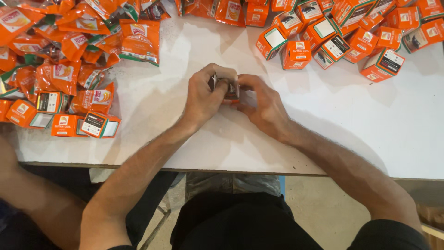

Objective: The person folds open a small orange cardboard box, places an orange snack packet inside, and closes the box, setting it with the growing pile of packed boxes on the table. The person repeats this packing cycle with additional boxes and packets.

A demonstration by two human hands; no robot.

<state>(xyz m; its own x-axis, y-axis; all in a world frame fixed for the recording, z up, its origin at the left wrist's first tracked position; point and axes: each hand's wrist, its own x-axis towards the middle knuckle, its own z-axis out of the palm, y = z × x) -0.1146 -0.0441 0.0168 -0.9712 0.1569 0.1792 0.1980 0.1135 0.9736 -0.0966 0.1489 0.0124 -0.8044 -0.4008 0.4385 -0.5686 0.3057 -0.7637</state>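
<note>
Left hand [206,95] and right hand [261,104] both clenched around small orange box [231,92] between them.

A single head-worn camera looks steeply down and forward from close above the white bench [342,120], taking in the person's forearms and lap at the bottom and the far bench edge at the top.

The small box [230,90] is mostly covered by the left hand [206,95] and right hand [261,104]. The packet pile [55,51] is cut off by the left edge.
</note>
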